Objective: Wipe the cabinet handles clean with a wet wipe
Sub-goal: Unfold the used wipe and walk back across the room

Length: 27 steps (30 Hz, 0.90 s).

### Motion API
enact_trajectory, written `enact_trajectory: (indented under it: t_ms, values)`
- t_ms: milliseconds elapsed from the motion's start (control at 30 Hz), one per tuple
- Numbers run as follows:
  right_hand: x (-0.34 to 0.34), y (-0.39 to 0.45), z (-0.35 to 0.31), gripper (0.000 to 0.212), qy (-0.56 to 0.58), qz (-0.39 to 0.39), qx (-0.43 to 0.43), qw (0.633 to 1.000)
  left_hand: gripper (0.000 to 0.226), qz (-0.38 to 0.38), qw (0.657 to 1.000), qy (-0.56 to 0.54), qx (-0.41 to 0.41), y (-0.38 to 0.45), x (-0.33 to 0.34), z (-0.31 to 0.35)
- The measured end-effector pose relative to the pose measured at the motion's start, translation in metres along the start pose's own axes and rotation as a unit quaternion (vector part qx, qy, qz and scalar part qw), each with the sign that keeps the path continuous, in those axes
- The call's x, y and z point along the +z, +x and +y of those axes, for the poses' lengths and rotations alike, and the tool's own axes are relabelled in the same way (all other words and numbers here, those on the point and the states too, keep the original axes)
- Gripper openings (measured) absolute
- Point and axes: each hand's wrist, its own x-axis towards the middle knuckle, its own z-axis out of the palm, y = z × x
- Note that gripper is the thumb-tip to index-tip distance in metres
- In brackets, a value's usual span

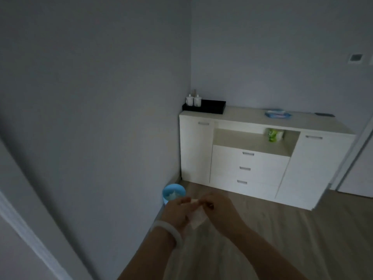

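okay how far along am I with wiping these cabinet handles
Done: a wet wipe is out and held between your left hand and right hand. In hand: you stand back from the white cabinet, touching no handle. Left: seemingly all five, the left door handle, the right door handle and three drawer handles. Whether any is already clean can't be told.

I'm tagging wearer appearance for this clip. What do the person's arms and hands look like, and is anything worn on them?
Both forearms are bare, with no sleeves or gloves in view. The left hand has a pale, whitish bangle around its wrist. The right hand and its wrist show nothing worn. Any rings are too blurred to tell.
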Motion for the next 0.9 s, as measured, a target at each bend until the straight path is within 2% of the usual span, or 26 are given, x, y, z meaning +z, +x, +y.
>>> enact_trajectory:
  t_ms: [67, 133, 267, 333, 467, 533, 600, 800, 900]
  values:
    - [0.001, 0.054, 0.013, 0.021, 0.019, -0.013, 0.020, 1.000, 0.035, 0.041, 0.999, 0.022, -0.007, 0.039, -0.003, 0.015]
    - [0.006, 0.101, 0.026, 0.028, 0.069, -0.036, 0.066, 0.995, 0.010, 0.088, 0.996, 0.020, -0.002, 0.070, -0.004, 0.030]
    - [0.024, 0.182, 0.057, 0.026, 0.211, -0.121, 0.152, 0.958, 0.008, 0.103, 0.994, 0.018, 0.027, 0.147, -0.007, 0.044]
    - [0.035, 0.222, 0.078, 0.021, 0.267, -0.125, 0.211, 0.932, 0.009, 0.100, 0.995, 0.027, 0.010, 0.196, -0.009, 0.044]
    - [0.058, 0.330, 0.114, 0.001, 0.250, -0.061, 0.243, 0.935, 0.017, 0.073, 0.996, 0.005, -0.059, 0.312, -0.016, 0.056]
    - [0.067, 0.388, 0.125, 0.004, 0.220, -0.036, 0.248, 0.943, 0.023, 0.045, 0.997, 0.018, -0.061, 0.377, -0.024, 0.066]
    - [0.072, 0.441, 0.132, 0.008, 0.206, -0.021, 0.259, 0.944, 0.015, 0.062, 0.996, 0.051, -0.050, 0.434, -0.035, 0.083]
    - [0.066, 0.562, 0.167, 0.023, 0.214, 0.008, 0.315, 0.925, 0.023, 0.101, 0.969, 0.222, -0.024, 0.565, -0.071, 0.131]
    - [0.066, 0.592, 0.195, 0.023, 0.213, -0.013, 0.342, 0.915, 0.004, 0.089, 0.950, 0.294, -0.048, 0.610, -0.079, 0.131]
